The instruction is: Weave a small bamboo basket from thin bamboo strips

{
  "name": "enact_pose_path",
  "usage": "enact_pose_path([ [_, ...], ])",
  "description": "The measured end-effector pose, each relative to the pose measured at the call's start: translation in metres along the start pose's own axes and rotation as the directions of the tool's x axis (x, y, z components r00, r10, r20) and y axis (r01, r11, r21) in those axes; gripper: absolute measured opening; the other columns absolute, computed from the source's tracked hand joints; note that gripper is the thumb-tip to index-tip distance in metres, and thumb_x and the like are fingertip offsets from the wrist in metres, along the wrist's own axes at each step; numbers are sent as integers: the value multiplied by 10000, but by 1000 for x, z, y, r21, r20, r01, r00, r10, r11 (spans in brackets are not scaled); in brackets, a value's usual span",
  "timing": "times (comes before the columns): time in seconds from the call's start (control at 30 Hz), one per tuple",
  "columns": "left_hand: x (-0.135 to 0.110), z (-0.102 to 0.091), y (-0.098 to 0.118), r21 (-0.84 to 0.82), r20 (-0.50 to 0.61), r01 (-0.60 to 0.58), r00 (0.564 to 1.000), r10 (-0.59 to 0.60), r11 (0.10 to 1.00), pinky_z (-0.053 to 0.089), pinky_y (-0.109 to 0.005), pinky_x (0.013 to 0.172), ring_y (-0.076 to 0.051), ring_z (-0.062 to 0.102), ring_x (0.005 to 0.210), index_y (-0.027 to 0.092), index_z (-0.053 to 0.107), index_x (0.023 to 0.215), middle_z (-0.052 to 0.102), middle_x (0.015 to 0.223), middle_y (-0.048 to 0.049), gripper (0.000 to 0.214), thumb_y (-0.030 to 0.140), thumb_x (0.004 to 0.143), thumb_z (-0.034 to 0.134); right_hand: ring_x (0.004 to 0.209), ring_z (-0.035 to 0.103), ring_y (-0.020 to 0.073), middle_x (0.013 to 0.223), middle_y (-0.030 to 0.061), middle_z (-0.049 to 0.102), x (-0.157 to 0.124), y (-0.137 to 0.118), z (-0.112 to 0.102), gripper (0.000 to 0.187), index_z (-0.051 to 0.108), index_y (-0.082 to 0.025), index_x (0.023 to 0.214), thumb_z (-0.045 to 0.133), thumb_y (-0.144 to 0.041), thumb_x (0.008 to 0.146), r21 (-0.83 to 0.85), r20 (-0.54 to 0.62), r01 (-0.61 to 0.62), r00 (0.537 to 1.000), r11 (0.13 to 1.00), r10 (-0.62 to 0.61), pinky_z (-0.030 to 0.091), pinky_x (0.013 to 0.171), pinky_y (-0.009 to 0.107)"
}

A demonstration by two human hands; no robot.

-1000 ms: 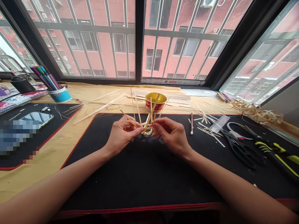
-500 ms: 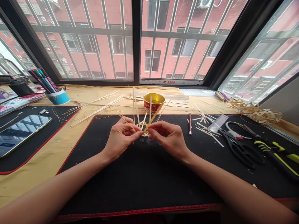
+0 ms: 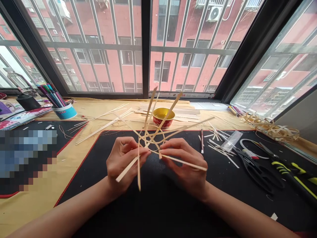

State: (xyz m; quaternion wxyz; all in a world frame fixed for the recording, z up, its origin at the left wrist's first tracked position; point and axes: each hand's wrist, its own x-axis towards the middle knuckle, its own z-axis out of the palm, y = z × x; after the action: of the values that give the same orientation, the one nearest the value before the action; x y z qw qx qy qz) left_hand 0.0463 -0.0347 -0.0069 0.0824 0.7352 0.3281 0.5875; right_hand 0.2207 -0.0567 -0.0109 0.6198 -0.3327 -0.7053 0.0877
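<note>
A barred window (image 3: 99, 49) looks out on a pink apartment block, and below it runs a tan-covered surface (image 3: 42, 178) with black, red-edged desk mats on it. At the far left, a blue cup of coloured markers (image 3: 64, 111) stands near the window, with thin loose bamboo strips (image 3: 104, 125) to its right. On the left mat, a pixelated patch hides whatever lies there.

On the larger black mat (image 3: 158, 211), the left hand (image 3: 125, 163) is closed, thumb and fingers pinching the crossed bamboo strips (image 3: 148, 140). The right hand (image 3: 184, 165) is closed on them too, so the loose weave is held between both grips, raised above the mat, its ends fanning out past the hands. Nothing stands between the hands. Beyond them sits a gold-lined red bowl (image 3: 163, 117), apart from the strips.

To the right lie a pencil (image 3: 202, 140), cut strip pieces (image 3: 218, 142), black-handled scissors (image 3: 257, 173), a yellow-and-black handled tool (image 3: 294, 181) and coiled strips (image 3: 268, 129).
</note>
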Motion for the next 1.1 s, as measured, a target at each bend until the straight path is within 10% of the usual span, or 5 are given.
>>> enact_pose_path([
  [0.63, -5, 0, 1, 2, 43, -144, 989, 143, 990, 541, -184, 599, -84, 616, 688, 194, 677, 872, 497, 868, 1, 136, 87, 789, 672, 1049, 541, 235, 990, 68, 528, -6, 5, 2, 262, 682, -224, 988, 673, -81, 769, 83, -13, 89, 996, 993, -88, 516, 901, 468],
  [1.1, 0, 1, -11, 39, 183, -125, 976, 116, 991, 516, -194, 623, -107, 591, 712, 180, 668, 803, 561, 790, -11, 101, 80, 790, 660, 824, 625, 160, 841, 39, 585, -4, 11, 6, 147, 695, -205, 894, 661, -110, 787, -37, -4, 26, 1000, 999, -26, 567, 743, 327],
])
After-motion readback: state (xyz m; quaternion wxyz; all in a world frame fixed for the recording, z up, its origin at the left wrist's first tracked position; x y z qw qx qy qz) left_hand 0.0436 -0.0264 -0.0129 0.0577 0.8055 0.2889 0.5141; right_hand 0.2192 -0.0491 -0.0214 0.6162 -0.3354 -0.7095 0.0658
